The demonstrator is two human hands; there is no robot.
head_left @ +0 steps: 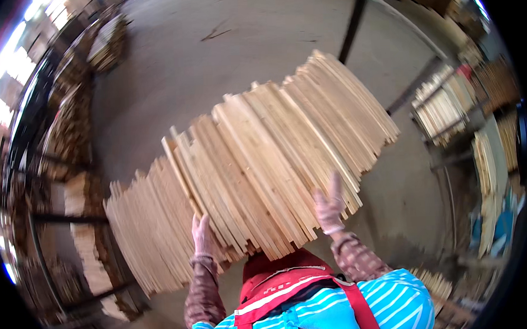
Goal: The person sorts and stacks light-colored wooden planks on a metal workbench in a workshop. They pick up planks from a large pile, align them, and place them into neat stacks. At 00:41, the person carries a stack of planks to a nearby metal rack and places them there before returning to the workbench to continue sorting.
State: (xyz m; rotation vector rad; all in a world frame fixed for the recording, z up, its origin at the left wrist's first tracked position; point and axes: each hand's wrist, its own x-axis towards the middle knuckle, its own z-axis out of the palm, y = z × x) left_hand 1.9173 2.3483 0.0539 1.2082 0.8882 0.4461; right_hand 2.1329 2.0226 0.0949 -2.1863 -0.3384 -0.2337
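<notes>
Floor (154, 81) stretches past the edge of the boards (263, 158), ahead of the left hand (202, 238), its grip on them unclear, and the right hand (330, 211), spread wide.

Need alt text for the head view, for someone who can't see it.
A person's left hand and right hand are at the near side of broad, stacked wooden strips. A red apron shows below; more stacked wood lies to the left and right.

The single fisheye view looks steeply down from head height, across the red apron (283, 280) at bottom centre, onto wooden slats (257, 165) close by in mid-frame; the grey floor (171, 62) recedes toward the top, straight edges bowing near the rim.
</notes>
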